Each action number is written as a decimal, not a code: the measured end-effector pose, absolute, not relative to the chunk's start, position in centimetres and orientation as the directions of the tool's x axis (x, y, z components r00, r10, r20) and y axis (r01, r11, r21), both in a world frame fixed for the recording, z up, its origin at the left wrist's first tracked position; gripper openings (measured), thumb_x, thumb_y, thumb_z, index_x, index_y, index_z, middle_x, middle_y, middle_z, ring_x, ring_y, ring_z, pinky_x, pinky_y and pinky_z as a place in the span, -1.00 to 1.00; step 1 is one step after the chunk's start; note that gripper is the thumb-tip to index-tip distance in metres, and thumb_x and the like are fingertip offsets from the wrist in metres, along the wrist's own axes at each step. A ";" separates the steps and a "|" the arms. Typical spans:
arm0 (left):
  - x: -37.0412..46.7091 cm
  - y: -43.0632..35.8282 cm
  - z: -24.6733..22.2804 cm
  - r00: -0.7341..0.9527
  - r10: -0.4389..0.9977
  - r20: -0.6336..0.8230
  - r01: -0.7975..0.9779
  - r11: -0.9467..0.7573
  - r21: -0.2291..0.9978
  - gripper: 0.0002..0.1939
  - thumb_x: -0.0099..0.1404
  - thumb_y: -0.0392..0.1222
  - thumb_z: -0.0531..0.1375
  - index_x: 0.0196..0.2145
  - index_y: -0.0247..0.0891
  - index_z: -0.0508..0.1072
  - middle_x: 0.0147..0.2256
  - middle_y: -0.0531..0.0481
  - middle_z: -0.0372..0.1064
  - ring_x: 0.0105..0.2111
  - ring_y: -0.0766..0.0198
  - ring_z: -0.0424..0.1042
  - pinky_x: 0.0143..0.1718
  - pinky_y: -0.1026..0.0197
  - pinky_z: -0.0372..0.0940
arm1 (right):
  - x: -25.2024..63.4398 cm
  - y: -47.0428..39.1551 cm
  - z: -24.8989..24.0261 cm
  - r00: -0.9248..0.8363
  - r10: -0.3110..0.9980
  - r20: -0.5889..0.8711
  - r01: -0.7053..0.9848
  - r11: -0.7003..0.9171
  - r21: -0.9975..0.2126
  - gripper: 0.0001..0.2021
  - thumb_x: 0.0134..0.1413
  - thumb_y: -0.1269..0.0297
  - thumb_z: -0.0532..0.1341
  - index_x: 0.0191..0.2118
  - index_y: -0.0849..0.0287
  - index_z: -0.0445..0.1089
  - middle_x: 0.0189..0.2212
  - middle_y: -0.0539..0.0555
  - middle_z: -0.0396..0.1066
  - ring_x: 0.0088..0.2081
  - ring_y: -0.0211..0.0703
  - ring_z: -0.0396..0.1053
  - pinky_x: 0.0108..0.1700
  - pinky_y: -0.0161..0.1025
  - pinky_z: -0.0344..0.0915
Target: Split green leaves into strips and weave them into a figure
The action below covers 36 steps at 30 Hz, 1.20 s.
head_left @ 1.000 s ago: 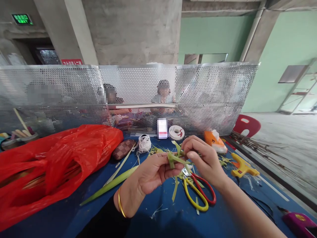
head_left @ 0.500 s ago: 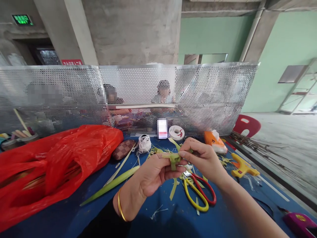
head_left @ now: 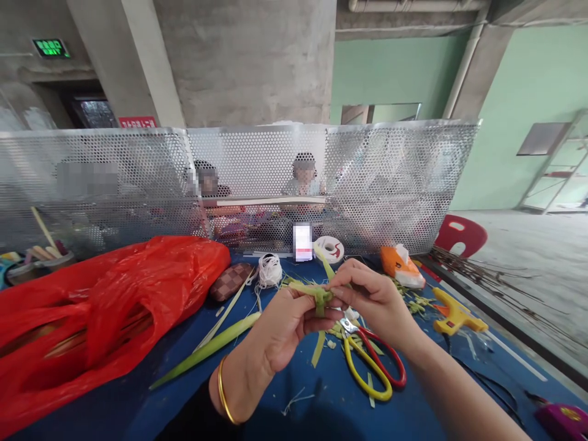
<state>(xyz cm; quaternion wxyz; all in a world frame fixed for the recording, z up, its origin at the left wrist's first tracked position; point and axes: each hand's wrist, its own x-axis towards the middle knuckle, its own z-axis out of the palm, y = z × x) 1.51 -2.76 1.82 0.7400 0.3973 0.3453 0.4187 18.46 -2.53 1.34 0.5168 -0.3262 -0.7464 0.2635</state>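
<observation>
Pale green leaf strips, folded together into a small piece (head_left: pixel 320 300), are held between both hands above the blue table (head_left: pixel 340 410). My left hand (head_left: pixel 287 324), with a gold bangle at the wrist, pinches the piece from the left. My right hand (head_left: pixel 372 294) has its thumb and fingertips closed on the piece's right side, where a strip end sticks up. Just below the hands lie scissors (head_left: pixel 367 361) with one yellow and one red handle, among leaf scraps. A long green leaf (head_left: pixel 206 355) lies to the left.
A red plastic bag (head_left: pixel 151 294) covers the left side. Behind are a patterned pouch (head_left: pixel 231 282), white string ball (head_left: pixel 269 270), lit phone (head_left: pixel 302 242) and ribbon spool (head_left: pixel 329 249). Tissues (head_left: pixel 402 267) and a yellow glue gun (head_left: pixel 458 312) are at right. People sit beyond the perforated screen (head_left: pixel 386 184).
The view has tilted up slightly, so the table things sit lower. My right fingertips have shifted a little on the leaf piece, and both hands still hold it.
</observation>
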 end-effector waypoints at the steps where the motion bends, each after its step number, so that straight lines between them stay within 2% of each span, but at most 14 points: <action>1: 1.6 -2.8 1.7 0.406 0.897 -0.176 -0.342 0.328 0.880 -0.87 0.21 -0.40 0.20 -0.34 -0.44 0.57 -0.38 -0.19 0.56 -0.45 0.29 0.54 -0.40 0.36 0.43 | 18.2 -2.5 1.2 -0.230 0.764 0.603 0.232 0.645 -0.728 -0.90 0.15 0.35 0.19 -0.35 0.13 0.45 -0.39 0.01 0.29 -0.38 -0.22 0.30 -0.35 -0.23 0.27; 5: 1.9 -2.9 1.5 0.387 0.907 -0.167 -0.330 0.305 0.893 -0.88 0.20 -0.42 0.21 -0.33 -0.43 0.57 -0.42 -0.15 0.54 -0.46 0.30 0.53 -0.39 0.36 0.43 | 17.8 -2.9 1.2 -0.202 0.811 0.549 0.315 0.585 -0.748 -0.95 0.11 0.35 0.21 -0.35 0.14 0.42 -0.41 0.01 0.35 -0.36 -0.20 0.32 -0.32 -0.21 0.27; 9: 1.3 -2.6 1.8 0.408 0.900 -0.155 -0.351 0.311 0.883 -0.85 0.22 -0.41 0.19 -0.32 -0.43 0.58 -0.35 -0.19 0.56 -0.44 0.33 0.52 -0.38 0.37 0.43 | 18.6 -3.0 2.1 -0.276 0.858 0.432 0.105 0.474 -0.874 -0.87 0.15 0.21 0.19 -0.23 0.13 0.32 -0.46 -0.01 0.36 -0.42 -0.22 0.34 -0.35 -0.23 0.33; 12: 0.9 -2.4 2.0 0.414 0.898 -0.150 -0.353 0.310 0.883 -0.86 0.21 -0.39 0.20 -0.33 -0.42 0.58 -0.34 -0.19 0.56 -0.43 0.33 0.52 -0.38 0.37 0.42 | 18.9 -2.8 2.5 -0.321 0.847 0.424 0.028 0.456 -0.890 -0.85 0.15 0.17 0.19 -0.32 0.13 0.33 -0.48 0.00 0.38 -0.40 -0.21 0.39 -0.31 -0.22 0.38; 16: 1.1 -2.6 1.9 0.388 0.914 -0.118 -0.332 0.259 0.907 -0.86 0.20 -0.37 0.21 -0.35 -0.41 0.59 -0.39 -0.17 0.56 -0.45 0.33 0.51 -0.38 0.36 0.41 | 18.2 -2.5 1.9 -0.254 0.869 0.424 0.052 0.450 -0.891 -0.84 0.07 0.20 0.25 -0.42 0.15 0.34 -0.53 -0.02 0.38 -0.48 -0.26 0.35 -0.40 -0.26 0.34; 21: 1.8 -2.9 1.5 0.385 0.919 -0.084 -0.308 0.214 0.927 -0.86 0.18 -0.35 0.22 -0.35 -0.41 0.59 -0.40 -0.16 0.55 -0.46 0.30 0.52 -0.36 0.32 0.41 | 17.4 -2.6 1.1 -0.108 0.912 0.395 0.124 0.407 -0.905 -0.84 0.04 0.19 0.27 -0.41 0.16 0.34 -0.60 -0.07 0.32 -0.55 -0.29 0.27 -0.50 -0.31 0.24; 26: 1.3 -2.7 1.9 0.389 0.912 -0.131 -0.363 0.283 0.888 -0.85 0.21 -0.41 0.18 -0.36 -0.42 0.58 -0.41 -0.14 0.53 -0.48 0.34 0.50 -0.40 0.36 0.41 | 18.4 -2.9 2.1 -0.280 0.879 0.387 0.029 0.410 -0.911 -0.83 0.10 0.17 0.23 -0.25 0.15 0.35 -0.47 -0.01 0.39 -0.42 -0.23 0.37 -0.32 -0.24 0.35; 28: 1.1 -2.6 1.9 0.414 0.897 -0.155 -0.380 0.325 0.866 -0.82 0.23 -0.43 0.14 -0.35 -0.44 0.57 -0.40 -0.13 0.53 -0.47 0.36 0.50 -0.39 0.37 0.43 | 18.9 -2.8 2.5 -0.317 0.857 0.405 0.026 0.435 -0.900 -0.83 0.11 0.16 0.23 -0.26 0.14 0.36 -0.40 0.02 0.39 -0.36 -0.22 0.37 -0.26 -0.23 0.36; 32: 1.1 -2.5 1.8 0.435 0.877 -0.206 -0.379 0.386 0.841 -0.78 0.26 -0.45 0.10 -0.31 -0.45 0.57 -0.39 -0.14 0.52 -0.47 0.36 0.51 -0.43 0.38 0.44 | 19.4 -2.4 2.4 -0.315 0.850 0.422 0.101 0.472 -0.876 -0.86 0.09 0.21 0.25 -0.39 0.16 0.37 -0.43 0.00 0.34 -0.41 -0.25 0.29 -0.33 -0.25 0.30; 36: 1.4 -2.6 1.5 0.427 0.884 -0.192 -0.353 0.358 0.864 -0.77 0.26 -0.45 0.10 -0.30 -0.44 0.57 -0.36 -0.17 0.54 -0.46 0.34 0.52 -0.42 0.37 0.44 | 19.3 -2.4 2.2 -0.303 0.848 0.435 0.184 0.500 -0.847 -0.88 0.10 0.26 0.21 -0.41 0.16 0.36 -0.47 -0.02 0.31 -0.44 -0.26 0.24 -0.37 -0.24 0.23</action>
